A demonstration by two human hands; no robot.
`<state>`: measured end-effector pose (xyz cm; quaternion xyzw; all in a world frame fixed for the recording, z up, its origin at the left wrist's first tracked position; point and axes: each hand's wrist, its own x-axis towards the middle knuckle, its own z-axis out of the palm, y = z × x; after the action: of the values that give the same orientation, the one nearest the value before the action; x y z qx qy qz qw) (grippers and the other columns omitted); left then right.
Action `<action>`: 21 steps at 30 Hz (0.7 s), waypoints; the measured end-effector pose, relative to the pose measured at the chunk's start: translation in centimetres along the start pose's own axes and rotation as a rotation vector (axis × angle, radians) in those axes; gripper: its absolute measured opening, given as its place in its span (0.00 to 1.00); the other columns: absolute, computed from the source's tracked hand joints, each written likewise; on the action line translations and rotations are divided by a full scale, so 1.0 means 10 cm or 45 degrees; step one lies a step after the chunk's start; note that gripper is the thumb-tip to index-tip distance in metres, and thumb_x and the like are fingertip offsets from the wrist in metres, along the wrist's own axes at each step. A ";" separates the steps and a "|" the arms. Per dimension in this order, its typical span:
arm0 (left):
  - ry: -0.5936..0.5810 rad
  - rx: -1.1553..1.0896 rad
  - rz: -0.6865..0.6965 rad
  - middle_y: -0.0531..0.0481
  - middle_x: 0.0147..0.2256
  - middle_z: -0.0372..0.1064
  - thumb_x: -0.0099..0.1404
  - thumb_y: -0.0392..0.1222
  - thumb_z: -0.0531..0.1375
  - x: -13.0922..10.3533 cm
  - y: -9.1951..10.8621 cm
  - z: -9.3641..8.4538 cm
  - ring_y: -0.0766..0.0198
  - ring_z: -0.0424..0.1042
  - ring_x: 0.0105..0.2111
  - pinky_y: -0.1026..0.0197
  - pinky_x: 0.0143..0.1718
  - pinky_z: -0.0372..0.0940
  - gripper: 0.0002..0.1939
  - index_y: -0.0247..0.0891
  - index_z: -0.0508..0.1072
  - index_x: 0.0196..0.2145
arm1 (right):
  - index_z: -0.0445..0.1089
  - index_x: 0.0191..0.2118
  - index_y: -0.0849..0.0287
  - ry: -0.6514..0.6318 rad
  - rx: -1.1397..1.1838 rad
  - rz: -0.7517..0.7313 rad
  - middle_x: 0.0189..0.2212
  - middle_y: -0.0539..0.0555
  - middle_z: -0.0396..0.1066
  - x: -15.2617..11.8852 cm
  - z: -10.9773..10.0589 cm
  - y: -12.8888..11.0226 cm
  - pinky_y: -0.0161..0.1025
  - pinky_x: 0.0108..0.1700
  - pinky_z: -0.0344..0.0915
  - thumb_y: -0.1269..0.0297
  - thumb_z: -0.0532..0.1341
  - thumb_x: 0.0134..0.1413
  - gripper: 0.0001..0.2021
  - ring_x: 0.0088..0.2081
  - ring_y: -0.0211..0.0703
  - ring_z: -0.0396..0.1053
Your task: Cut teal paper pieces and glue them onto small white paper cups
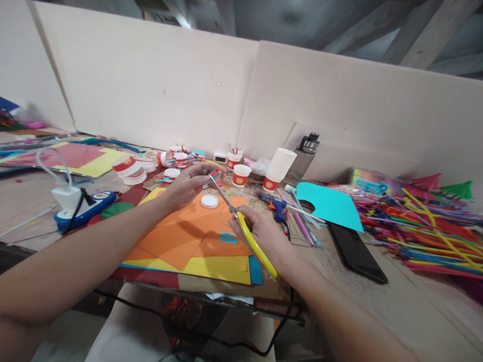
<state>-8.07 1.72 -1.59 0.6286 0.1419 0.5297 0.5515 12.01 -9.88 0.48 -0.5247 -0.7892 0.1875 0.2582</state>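
My right hand (262,231) is closed around the yellow handles of a pair of scissors (253,246). The metal blades point up and left, reaching my left hand (190,182). Between the fingers of that hand is a small red-and-white piece (215,175), which looks like part of a paper cup. The blade tips meet this piece; whether they cut into it I cannot tell. Under both hands lie orange paper sheets (169,239) on top of yellow paper (222,269). A white round disc (209,201) and a turquoise scrap (228,238) rest on the orange.
Behind stand a red-and-white paper cup (241,177), a cup stack (281,166) and a grey bottle (302,158). To the right are a blue glue gun (279,210), turquoise paper (332,203), a black phone (356,251) and pipe cleaners (426,226). A blue power strip (85,211) sits left.
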 end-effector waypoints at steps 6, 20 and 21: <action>0.001 -0.014 -0.005 0.44 0.45 0.74 0.58 0.39 0.63 0.00 0.00 0.01 0.61 0.71 0.40 0.59 0.41 0.67 0.13 0.39 0.78 0.43 | 0.67 0.31 0.58 0.014 -0.016 -0.001 0.20 0.46 0.60 0.00 0.02 0.02 0.33 0.25 0.47 0.59 0.54 0.59 0.10 0.22 0.33 0.54; -0.030 -0.126 -0.078 0.44 0.46 0.74 0.58 0.35 0.61 -0.01 0.03 0.01 0.62 0.72 0.40 0.58 0.42 0.68 0.14 0.37 0.76 0.43 | 0.65 0.29 0.59 -0.003 0.027 0.014 0.20 0.45 0.58 -0.01 -0.01 -0.01 0.33 0.25 0.47 0.61 0.56 0.58 0.09 0.22 0.32 0.53; -0.023 -0.134 -0.082 0.44 0.46 0.74 0.59 0.36 0.61 -0.02 0.04 0.02 0.61 0.72 0.40 0.58 0.42 0.68 0.14 0.37 0.76 0.43 | 0.65 0.29 0.59 -0.002 0.034 0.009 0.20 0.45 0.58 -0.01 -0.01 0.00 0.33 0.25 0.47 0.61 0.56 0.58 0.09 0.22 0.32 0.53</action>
<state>-8.16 1.38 -1.34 0.5987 0.1290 0.5128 0.6017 12.04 -9.95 0.56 -0.5239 -0.7850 0.1994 0.2638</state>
